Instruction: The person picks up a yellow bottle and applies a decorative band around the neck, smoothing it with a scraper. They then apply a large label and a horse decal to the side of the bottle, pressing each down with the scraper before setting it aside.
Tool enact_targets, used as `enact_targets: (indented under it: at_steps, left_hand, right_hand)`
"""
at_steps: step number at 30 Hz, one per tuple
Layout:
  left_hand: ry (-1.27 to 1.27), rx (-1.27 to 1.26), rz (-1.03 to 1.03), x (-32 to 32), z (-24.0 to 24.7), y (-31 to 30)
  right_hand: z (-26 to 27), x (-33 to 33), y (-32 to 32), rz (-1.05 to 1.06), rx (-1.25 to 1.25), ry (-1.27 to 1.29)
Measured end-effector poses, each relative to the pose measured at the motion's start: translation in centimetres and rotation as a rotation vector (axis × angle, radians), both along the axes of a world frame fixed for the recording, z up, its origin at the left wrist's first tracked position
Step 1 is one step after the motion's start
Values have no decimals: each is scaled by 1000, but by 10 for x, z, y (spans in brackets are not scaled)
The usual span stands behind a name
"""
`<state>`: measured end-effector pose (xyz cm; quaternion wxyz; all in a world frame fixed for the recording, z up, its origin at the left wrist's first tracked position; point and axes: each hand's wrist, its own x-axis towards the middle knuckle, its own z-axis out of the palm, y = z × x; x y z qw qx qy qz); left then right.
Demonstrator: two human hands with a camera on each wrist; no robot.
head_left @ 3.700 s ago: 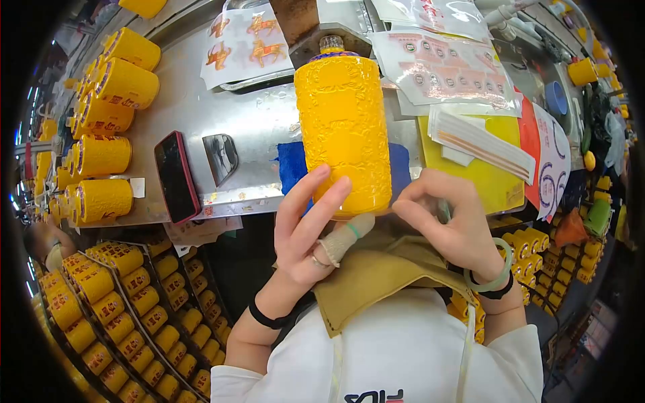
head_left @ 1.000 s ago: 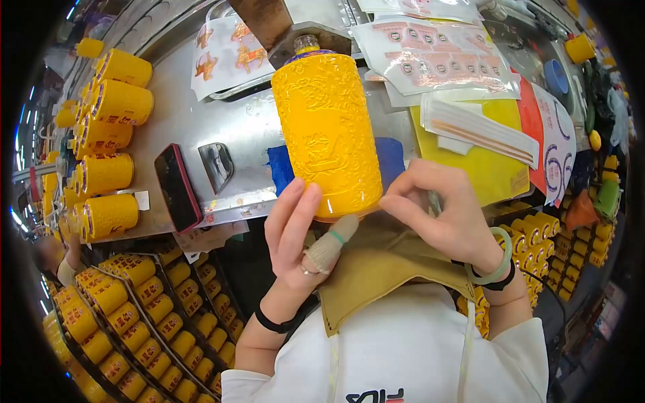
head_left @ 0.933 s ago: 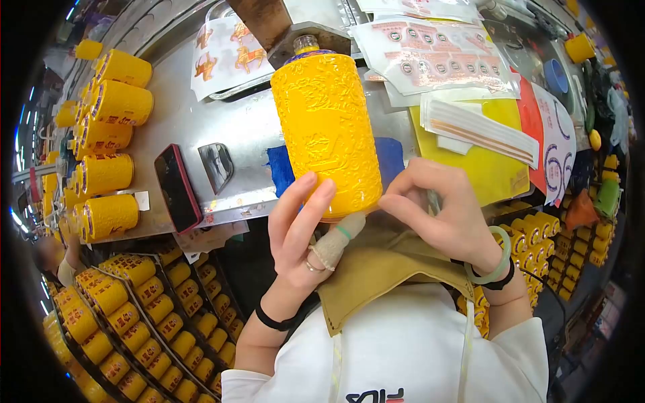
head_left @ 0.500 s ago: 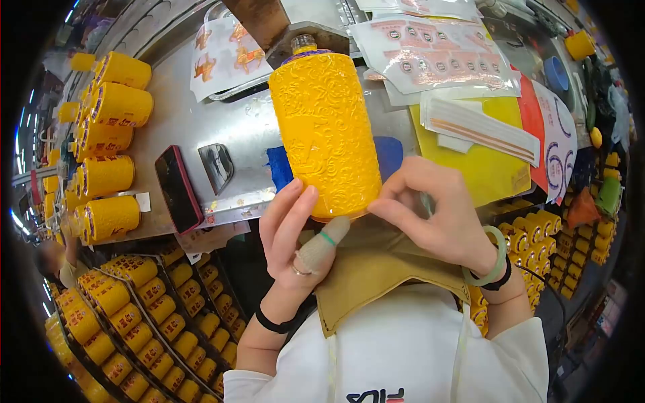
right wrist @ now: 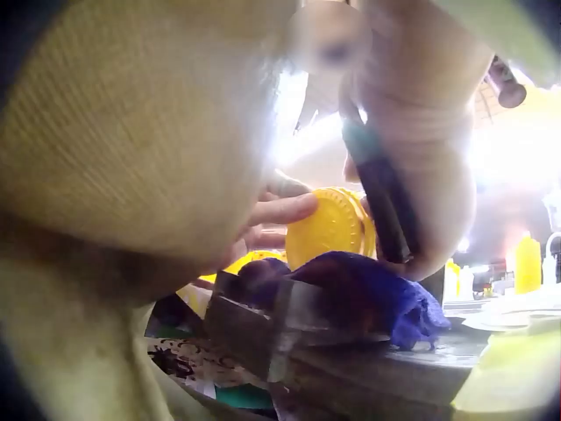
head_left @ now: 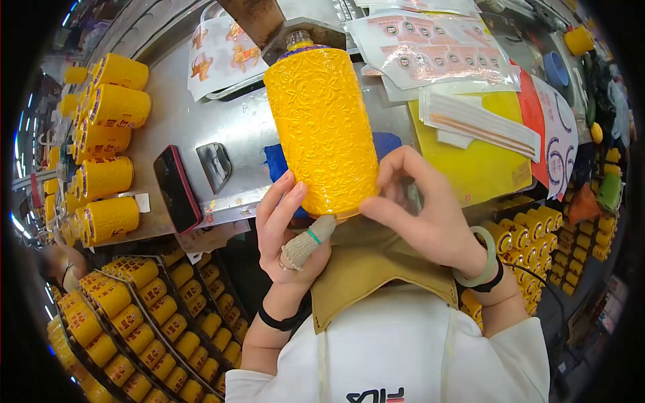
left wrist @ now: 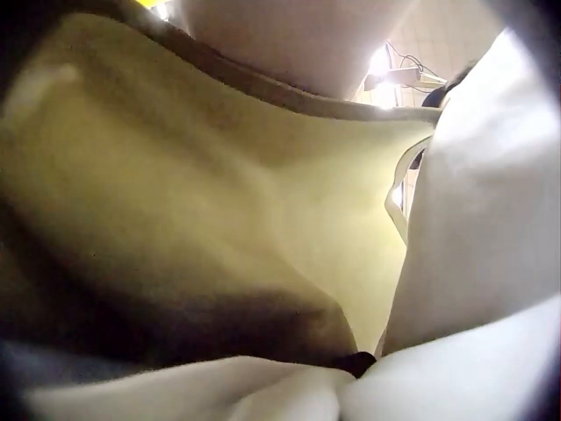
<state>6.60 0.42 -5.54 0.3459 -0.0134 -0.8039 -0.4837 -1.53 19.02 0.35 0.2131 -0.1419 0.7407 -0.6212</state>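
Note:
A yellow bottle with raised scroll relief lies with its clear neck at a metal block. My left hand grips the base end: two fingertips touch its side, and the thumb, in a knitted cover, sits under the bottom edge. My right hand pinches the other side of the base between thumb and forefinger. A slim dark strip with a teal part shows against the right hand's fingers in the right wrist view; I cannot tell what it is. Mostly cloth fills the left wrist view.
A blue cloth lies beneath the bottle. Left of it are a phone, a shiny scraper-like piece and several yellow bottles. Decal sheets and paper strips lie right. Racks of bottles stand below the table.
The bottle has turned about its long axis; its smooth panel has gone from the upper face and scroll relief shows there. My right forefinger and thumb have spread apart onto the base.

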Motion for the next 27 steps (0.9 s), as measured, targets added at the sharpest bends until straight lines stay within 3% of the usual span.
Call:
enact_targets:
  at_steps: [17, 27]
  left_hand:
    - [-58, -65, -27, 4, -1, -3]
    - [-46, -12, 5, 5, -3, 0]
  right_hand:
    - [7, -7, 4, 48, 12, -223]
    - [3, -2, -1, -5, 4, -143]
